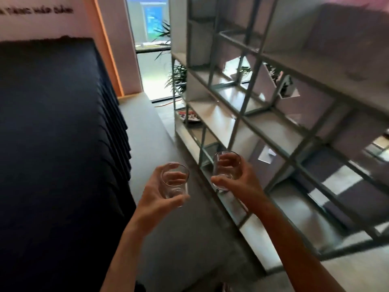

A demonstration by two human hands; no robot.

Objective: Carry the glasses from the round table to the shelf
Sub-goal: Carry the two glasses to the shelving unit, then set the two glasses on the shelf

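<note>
The left hand holds the left glass, with its thumb and fingers curled round the sides. The right hand holds the right glass the same way. Both glasses are up in the air over the grey floor. They are near each other but not touching. The right glass is just beside the front edge of the shelf, which stands on the right. No glass sits on the shelf yet. A big dark cloth hangs on the left.

A few things could go wrong from here. The two glasses are close, so they could knock together and chip if the hands swing in. The shelf has thin bars across its front, and a glass could bang on a bar on the way in. Glass is smooth, so a loose hold could let one slip and smash on the hard floor. A glass put down too near the edge could tip off
</note>
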